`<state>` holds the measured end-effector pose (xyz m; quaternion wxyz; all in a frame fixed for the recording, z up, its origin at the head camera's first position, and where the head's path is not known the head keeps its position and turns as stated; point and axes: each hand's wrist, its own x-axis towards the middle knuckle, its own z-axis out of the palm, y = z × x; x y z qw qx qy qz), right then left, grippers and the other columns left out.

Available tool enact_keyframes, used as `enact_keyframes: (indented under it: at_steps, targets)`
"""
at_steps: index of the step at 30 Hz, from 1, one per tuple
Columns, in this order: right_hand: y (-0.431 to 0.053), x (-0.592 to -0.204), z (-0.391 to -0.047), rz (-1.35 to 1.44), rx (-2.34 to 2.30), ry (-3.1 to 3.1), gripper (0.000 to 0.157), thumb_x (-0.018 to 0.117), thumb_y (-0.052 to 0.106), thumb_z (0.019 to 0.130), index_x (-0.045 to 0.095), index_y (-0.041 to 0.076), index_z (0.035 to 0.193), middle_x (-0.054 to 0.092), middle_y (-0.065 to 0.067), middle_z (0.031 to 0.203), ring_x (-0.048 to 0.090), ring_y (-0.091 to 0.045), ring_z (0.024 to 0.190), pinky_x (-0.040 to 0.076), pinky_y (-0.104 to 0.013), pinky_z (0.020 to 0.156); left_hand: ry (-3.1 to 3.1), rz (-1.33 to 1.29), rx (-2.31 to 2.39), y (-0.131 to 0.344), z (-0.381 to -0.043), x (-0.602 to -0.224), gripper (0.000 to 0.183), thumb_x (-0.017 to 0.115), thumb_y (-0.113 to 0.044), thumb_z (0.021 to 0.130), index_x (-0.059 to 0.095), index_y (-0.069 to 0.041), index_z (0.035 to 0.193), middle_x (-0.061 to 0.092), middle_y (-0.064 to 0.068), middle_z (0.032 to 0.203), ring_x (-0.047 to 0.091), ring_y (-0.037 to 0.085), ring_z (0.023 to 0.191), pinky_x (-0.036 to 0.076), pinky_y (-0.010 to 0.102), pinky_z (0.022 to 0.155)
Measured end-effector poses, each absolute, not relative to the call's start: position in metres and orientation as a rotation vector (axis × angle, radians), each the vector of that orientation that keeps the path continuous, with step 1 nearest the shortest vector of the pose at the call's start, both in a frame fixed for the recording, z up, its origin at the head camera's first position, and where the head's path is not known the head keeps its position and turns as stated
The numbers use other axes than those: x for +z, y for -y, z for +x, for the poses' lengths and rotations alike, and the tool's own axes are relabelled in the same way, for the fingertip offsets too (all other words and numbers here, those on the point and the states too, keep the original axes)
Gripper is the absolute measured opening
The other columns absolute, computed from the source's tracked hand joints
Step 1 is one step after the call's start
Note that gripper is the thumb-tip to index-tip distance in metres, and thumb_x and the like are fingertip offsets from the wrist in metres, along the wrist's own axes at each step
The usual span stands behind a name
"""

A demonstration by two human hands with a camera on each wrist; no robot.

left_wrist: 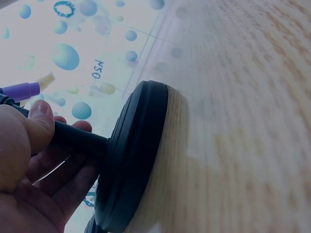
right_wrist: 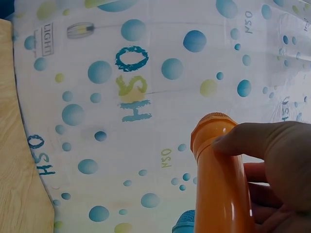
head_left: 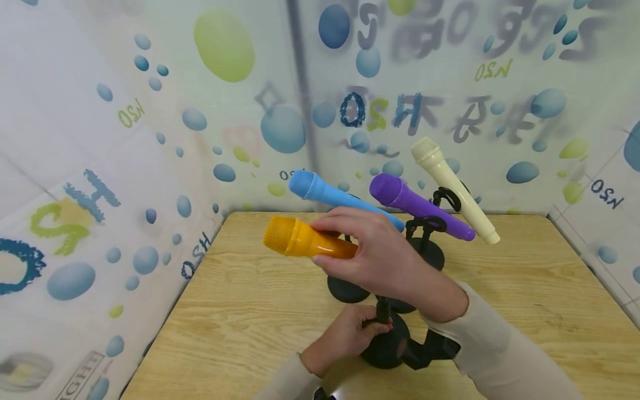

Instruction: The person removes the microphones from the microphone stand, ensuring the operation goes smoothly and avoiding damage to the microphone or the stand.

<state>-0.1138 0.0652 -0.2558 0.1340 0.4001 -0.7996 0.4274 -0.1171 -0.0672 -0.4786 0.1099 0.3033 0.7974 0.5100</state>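
Over a pale wood-grained desk point(head_left: 225, 311) slants a glossy orange mesh-headed microphone point(head_left: 300, 239), then comes the left grip point(head_left: 347, 333), closed round a black, round-based upright stand point(head_left: 380, 351), then the right grip point(head_left: 380, 255), pinching the orange microphone, then purple point(head_left: 422, 208) and cream point(head_left: 450, 179) microphones.

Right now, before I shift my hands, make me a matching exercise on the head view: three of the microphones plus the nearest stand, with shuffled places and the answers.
Things
1. Orange microphone
2. Purple microphone
3. Cream microphone
4. Nearest black microphone stand

Places
A. Farthest right of the microphones
B. Held by the left hand
C. Between the blue microphone and the cream one
D. Held by the right hand

Pairs: 1-D, 2-C, 3-A, 4-B
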Motion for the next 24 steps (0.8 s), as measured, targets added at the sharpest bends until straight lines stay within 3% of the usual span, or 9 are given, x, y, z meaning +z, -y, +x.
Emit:
enact_keyframes:
  at_steps: [24]
  targets:
    - [-0.0567,-0.2517,-0.1180,1.185,1.218,2.285,0.041,0.088,0.011,0.089,0.076,0.001,0.127,0.079,-0.009,0.123,0.074,-0.018,0.104,0.065,-0.030,0.088,-2.354,0.869,1.476,0.0674,-0.1172,-0.4772,0.009,0.073,-0.009,0.103,0.081,-0.006,0.105,0.083,0.005,0.101,0.064,-0.005,0.087,0.057,0.019,0.096]
